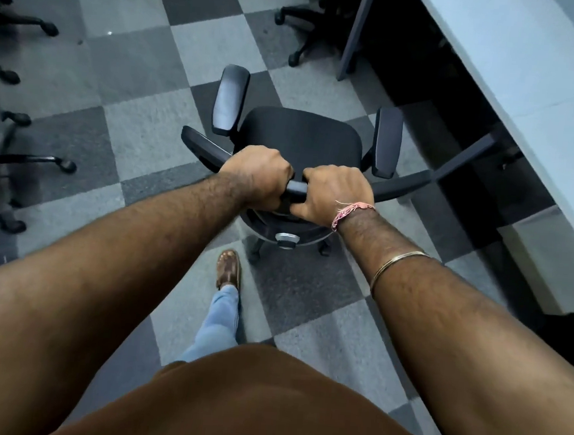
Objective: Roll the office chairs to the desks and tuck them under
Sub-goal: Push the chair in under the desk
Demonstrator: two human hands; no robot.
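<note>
Two hands are seen clamped side by side on the top edge of a black office chair's [302, 139] backrest: the left hand [259, 175] is wrapped over the rail with its knuckles up, and the right hand [332, 193] is curled round it just beside, with a short stretch of black rail shown between them. A pink thread band [351, 212] is worn at the right wrist and a thin metal bangle [397, 265] further up the forearm. Nearest the camera a brown shirt [264, 404] is seen, and below the arms a leg in light blue jeans [220, 322] with a brown sandal [229, 269] set on the floor just behind the chair's base.

The chair is stood on checkered grey carpet tiles [135, 78], its seat turned away from the person and its two padded armrests [230, 99] pointed forward. It is placed near the white table [517, 64] at the right, beside the table's dark frame and not under it. A light cabinet [550, 258] is seen below the table's near end.

Further off, another chair's wheeled base [298, 29] is tucked by the table leg at the top. Several more black chair bases [19, 158] are lined along the left edge.
</note>
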